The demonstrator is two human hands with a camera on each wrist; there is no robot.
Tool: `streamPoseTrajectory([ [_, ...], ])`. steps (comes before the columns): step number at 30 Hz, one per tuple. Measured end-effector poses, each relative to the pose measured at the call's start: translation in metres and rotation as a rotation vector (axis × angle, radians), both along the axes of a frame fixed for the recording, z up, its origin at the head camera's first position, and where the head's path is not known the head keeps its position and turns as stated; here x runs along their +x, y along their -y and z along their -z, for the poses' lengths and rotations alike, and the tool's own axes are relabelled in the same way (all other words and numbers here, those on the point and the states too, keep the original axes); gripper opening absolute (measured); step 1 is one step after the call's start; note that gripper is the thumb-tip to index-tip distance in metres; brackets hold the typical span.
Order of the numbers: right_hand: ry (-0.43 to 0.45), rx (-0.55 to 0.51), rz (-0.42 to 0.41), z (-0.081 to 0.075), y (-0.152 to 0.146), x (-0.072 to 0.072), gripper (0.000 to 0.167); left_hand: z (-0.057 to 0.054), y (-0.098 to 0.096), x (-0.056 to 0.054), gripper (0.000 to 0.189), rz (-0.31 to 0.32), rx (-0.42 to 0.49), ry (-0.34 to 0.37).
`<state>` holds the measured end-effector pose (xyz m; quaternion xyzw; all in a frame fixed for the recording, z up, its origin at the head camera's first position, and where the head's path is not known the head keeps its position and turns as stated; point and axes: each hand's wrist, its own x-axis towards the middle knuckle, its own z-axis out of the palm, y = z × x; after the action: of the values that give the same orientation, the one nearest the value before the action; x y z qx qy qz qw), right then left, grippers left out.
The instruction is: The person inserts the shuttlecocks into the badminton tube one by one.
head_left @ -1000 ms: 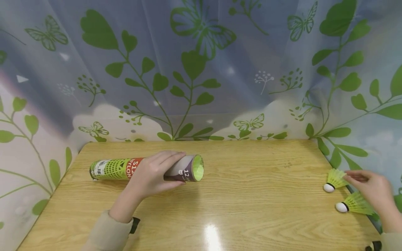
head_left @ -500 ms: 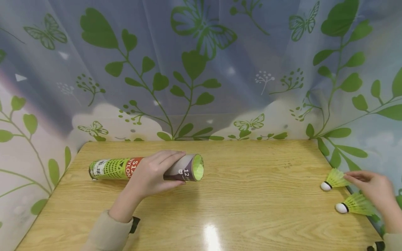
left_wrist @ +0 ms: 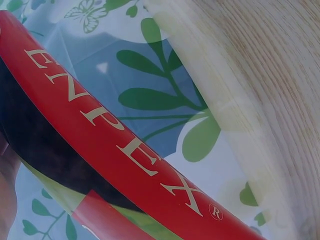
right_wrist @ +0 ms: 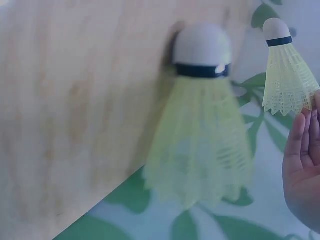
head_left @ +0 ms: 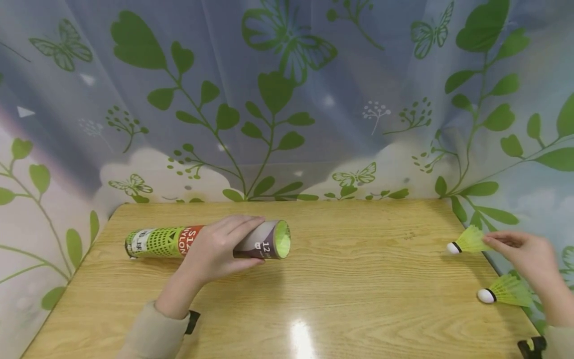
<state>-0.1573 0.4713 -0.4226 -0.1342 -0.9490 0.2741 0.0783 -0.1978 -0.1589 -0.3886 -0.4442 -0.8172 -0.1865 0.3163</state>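
Observation:
My left hand [head_left: 219, 247] grips a shuttlecock tube [head_left: 163, 242] from above, its open end facing right with pale green showing inside. In the left wrist view the tube [left_wrist: 115, 135] fills much of the frame, red and black with "ENPEX" lettering. At the right edge of the table, my right hand [head_left: 531, 257] pinches the skirt rim of a yellow shuttlecock [head_left: 468, 241], whose white cork points left. In the right wrist view this held shuttlecock [right_wrist: 290, 75] hangs from the fingertips [right_wrist: 305, 125]. A second shuttlecock [head_left: 506, 291] lies nearer me, its skirt jutting over the table edge.
The wooden table [head_left: 358, 279] stretches between both hands. Behind it and at both sides hangs a curtain [head_left: 291, 124] printed with leaves and butterflies. A dark strap [head_left: 532, 346] shows at the right wrist.
My right hand has drawn the pinched shuttlecock to the left and slightly up, away from the second one. My left hand and the tube have stayed nearly still.

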Motion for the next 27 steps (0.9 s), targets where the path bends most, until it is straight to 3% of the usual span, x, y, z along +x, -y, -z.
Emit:
streamPoseTrajectory([
  [8,-0.018,-0.037,-0.026,-0.019,0.028,-0.007,0.052,0.001,-0.001,0.001,0.083,0.001,0.001,0.003],
  [16,-0.059,-0.125,-0.132,-0.034,0.052,-0.018,0.038,-0.001,0.000,0.001,0.082,-0.011,-0.004,0.009],
  [27,-0.147,-0.228,-0.207,-0.053,0.099,-0.031,0.034,-0.002,0.000,0.000,0.083,-0.016,-0.008,0.000],
])
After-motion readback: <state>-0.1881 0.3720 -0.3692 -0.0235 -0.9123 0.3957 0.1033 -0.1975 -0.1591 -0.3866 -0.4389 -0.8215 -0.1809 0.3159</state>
